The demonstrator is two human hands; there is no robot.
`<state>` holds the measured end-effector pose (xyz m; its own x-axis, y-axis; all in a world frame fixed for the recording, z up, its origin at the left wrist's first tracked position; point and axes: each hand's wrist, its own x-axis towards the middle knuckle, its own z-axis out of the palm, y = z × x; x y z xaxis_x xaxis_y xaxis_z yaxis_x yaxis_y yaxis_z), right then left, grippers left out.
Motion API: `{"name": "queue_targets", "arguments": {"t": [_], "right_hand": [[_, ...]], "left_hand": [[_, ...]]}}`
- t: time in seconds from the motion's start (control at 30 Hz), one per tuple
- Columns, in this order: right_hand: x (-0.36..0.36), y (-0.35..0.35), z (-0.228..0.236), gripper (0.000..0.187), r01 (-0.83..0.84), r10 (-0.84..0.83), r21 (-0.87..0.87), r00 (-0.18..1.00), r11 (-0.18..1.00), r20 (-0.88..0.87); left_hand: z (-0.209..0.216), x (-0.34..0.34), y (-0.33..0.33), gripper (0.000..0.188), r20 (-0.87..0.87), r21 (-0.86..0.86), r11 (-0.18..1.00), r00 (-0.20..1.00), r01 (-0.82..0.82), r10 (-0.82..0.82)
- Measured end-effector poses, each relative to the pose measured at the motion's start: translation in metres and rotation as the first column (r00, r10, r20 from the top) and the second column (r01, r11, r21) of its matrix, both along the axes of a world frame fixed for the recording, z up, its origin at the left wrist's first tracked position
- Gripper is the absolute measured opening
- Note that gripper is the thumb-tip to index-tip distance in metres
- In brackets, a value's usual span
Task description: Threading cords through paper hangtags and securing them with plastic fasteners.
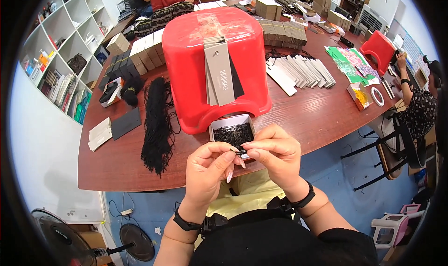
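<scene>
My left hand (pixel 208 165) and my right hand (pixel 278 157) meet above the table's near edge, both pinching a small thin black piece (pixel 239 152) between thumb and fingertips. It is too small to make out its exact kind. Just behind my fingers is a small white box (pixel 226 122) filled with thin black pieces (pixel 234 134). A red plastic stool (pixel 189 65) stands upside up behind that box. From its top edge hang several grey hang tags (pixel 219 74), fanned out, with a black tag (pixel 237 81) among them.
Left of the stool lie a bundle of black cords (pixel 158 121), dark cards (pixel 127 124) and pale cards (pixel 100 134). Fanned white tags (pixel 303 72) lie to the right. Tag stacks (pixel 282 32) line the back. A co-worker (pixel 415 91) sits at the right by another red stool (pixel 378 52).
</scene>
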<state>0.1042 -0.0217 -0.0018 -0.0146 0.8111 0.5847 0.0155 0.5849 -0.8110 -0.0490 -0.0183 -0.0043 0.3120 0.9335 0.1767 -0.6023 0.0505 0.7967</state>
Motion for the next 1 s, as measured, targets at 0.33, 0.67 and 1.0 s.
{"name": "queue_targets", "arguments": {"t": [0.33, 0.67, 1.0], "right_hand": [[-0.012, 0.001, -0.005, 0.010, -0.072, 0.078, 0.077, 0.995, 0.994, -0.069], [0.000, -0.010, -0.002, 0.014, -0.321, 0.197, -0.275, 0.896, 0.906, -0.397], [0.005, 0.001, -0.020, 0.013, -0.294, 0.135, -0.275, 0.868, 0.915, -0.477]], "left_hand": [[-0.003, 0.003, -0.008, 0.004, -0.131, -0.028, 0.986, 0.978, -0.165, 0.160], [-0.006, 0.016, -0.002, 0.009, -0.401, 0.152, 0.949, 0.861, -0.275, 0.313], [0.022, 0.006, -0.010, 0.015, -0.586, 0.810, 0.549, 0.301, 0.205, 0.752]]}}
